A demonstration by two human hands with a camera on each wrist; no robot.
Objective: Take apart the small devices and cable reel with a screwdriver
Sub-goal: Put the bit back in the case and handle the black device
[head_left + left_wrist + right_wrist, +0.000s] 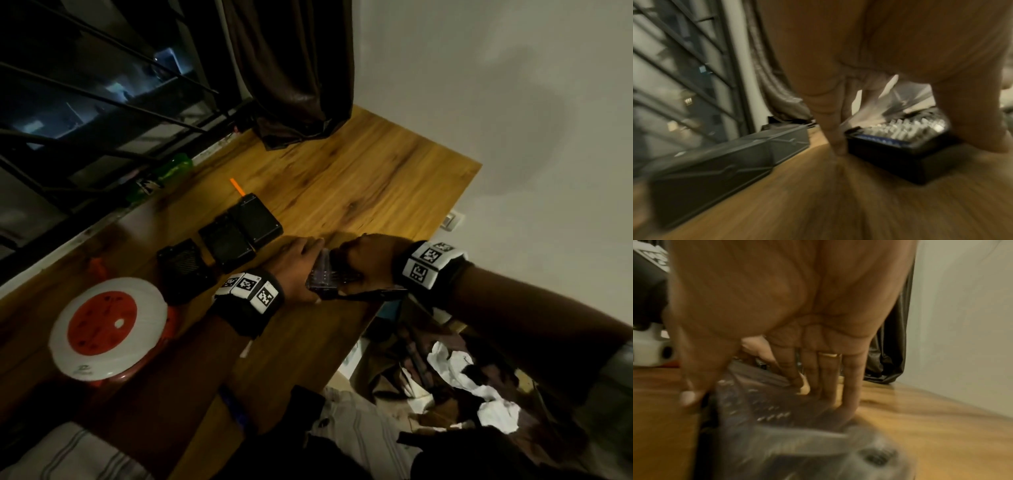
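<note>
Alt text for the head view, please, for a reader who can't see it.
Both hands, left hand and right hand, grip a clear-lidded screwdriver bit case at the wooden table edge. To their left lie three black devices and a white-and-orange cable reel.

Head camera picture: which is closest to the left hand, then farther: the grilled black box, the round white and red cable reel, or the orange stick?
From the left hand:
1. Grilled black box, just beside the wrist.
2. Round white and red cable reel, at the table's near left.
3. Orange stick, far back toward the window.

On the tabletop (359, 178), three devices (226, 241) lie in a row; left of them the cable reel (108, 327), right of them the bit case (323, 274).
</note>
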